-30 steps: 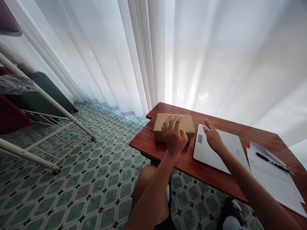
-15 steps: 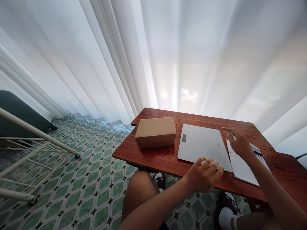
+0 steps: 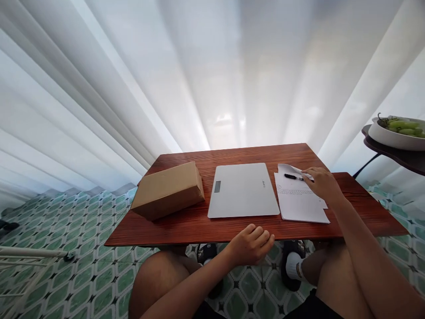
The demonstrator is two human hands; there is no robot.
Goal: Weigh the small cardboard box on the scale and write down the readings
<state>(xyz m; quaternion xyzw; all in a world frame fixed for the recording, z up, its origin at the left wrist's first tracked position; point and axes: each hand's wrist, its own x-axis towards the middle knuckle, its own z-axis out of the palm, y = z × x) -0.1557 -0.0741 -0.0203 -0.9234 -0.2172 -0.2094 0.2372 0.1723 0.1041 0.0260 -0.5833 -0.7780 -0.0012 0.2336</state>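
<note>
My right hand (image 3: 320, 181) is at the top right of the white papers (image 3: 300, 208), with thumb and forefinger a little apart. Its fingertips are at the right end of a black pen (image 3: 292, 177) that lies on the sheets; I cannot tell whether they touch it. Just off the table's front edge is my left hand (image 3: 251, 244), fingers curled together and nothing seen in it. Beyond that hand a flat white scale (image 3: 244, 190) with a small grey display lies on the table. Rows of handwriting show on the top sheet.
A closed brown cardboard box (image 3: 169, 188) stands on the left of the reddish wooden table (image 3: 156, 230). At far right, a white bowl (image 3: 395, 137) of green fruit rests on a dark stand. White curtains (image 3: 212, 88) hang behind the table. A white metal frame (image 3: 33, 252) is low at left.
The view has swung to the right, bringing the fruit bowl in. My right hand has gone from near the scale's right edge to the pen. My left hand has drawn back from the scale and its fingers have curled.
</note>
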